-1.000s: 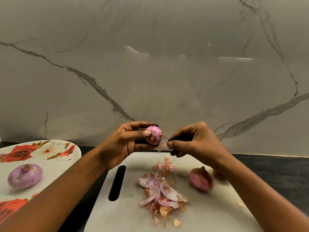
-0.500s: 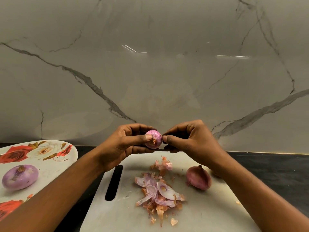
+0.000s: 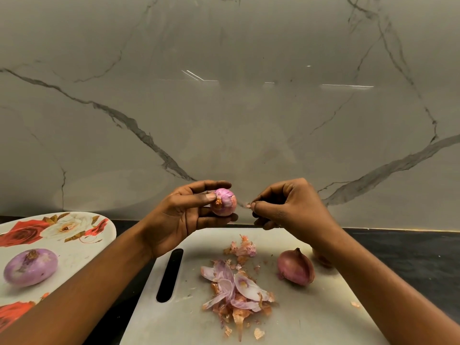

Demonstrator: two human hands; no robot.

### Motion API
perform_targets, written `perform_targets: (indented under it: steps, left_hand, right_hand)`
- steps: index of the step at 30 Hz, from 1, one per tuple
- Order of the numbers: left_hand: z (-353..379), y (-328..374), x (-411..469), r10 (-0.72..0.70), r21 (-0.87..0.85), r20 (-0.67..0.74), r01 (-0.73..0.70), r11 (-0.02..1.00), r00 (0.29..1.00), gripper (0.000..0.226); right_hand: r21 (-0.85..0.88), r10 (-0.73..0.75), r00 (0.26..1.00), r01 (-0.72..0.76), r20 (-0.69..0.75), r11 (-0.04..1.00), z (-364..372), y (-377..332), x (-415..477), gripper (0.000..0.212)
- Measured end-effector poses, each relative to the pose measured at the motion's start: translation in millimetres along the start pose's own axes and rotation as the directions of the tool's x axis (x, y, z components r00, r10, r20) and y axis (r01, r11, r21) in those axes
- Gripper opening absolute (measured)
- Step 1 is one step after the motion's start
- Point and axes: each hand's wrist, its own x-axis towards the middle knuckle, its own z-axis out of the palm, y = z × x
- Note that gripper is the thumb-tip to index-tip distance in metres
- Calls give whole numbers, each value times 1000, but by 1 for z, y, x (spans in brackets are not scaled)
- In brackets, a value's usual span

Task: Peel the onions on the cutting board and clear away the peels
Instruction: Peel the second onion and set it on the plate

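Observation:
My left hand (image 3: pixel 184 215) holds a small, mostly peeled pink onion (image 3: pixel 224 201) above the far edge of the white cutting board (image 3: pixel 311 319), thumb on its root end. A short way to the onion's right, my right hand (image 3: pixel 286 205) pinches a tiny scrap of peel (image 3: pixel 248 205) between thumb and fingertips. An unpeeled reddish onion (image 3: pixel 296 267) lies on the board's right side. Behind my right forearm, another brown onion (image 3: pixel 321 258) is mostly hidden. A pile of purple and brown peels (image 3: pixel 236 290) lies in the board's middle.
A floral tray (image 3: pixel 64 235) at the left holds one peeled purple onion (image 3: pixel 29 267). The board has a dark handle slot (image 3: pixel 170 275). Dark countertop (image 3: pixel 410 252) surrounds the board, and a marble wall (image 3: pixel 224 95) rises right behind it.
My right hand has pulled away to the right from the onion with a scrap of peel. The left hand keeps holding the onion, turned slightly.

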Motion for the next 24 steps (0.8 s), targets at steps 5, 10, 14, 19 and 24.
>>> perform_targets:
  steps: [5, 10, 14, 19, 24]
  left_hand:
    - [2, -1, 0, 3, 48, -19, -2, 999, 1000, 35]
    - [8, -1, -1, 9, 153, -78, 3, 988, 997, 41]
    - [11, 0, -3, 28, 237, -106, -2, 972, 994, 41]
    - [11, -2, -3, 47, 247, -101, -20, 969, 994, 38]
    - [8, -2, -3, 44, 232, -78, -24, 972, 996, 39]
  right_hand:
    - [-33, 29, 995, -25, 98, 999, 2, 2, 0, 12]
    - [81, 62, 989, -73, 136, 994, 3, -3, -2, 14]
    - [179, 111, 977, -144, 183, 973, 7, -7, -4, 25]
    - [208, 129, 969, -173, 212, 963, 10, -7, -5, 28]
    - [221, 112, 975, -154, 192, 963, 10, -6, -5, 22]
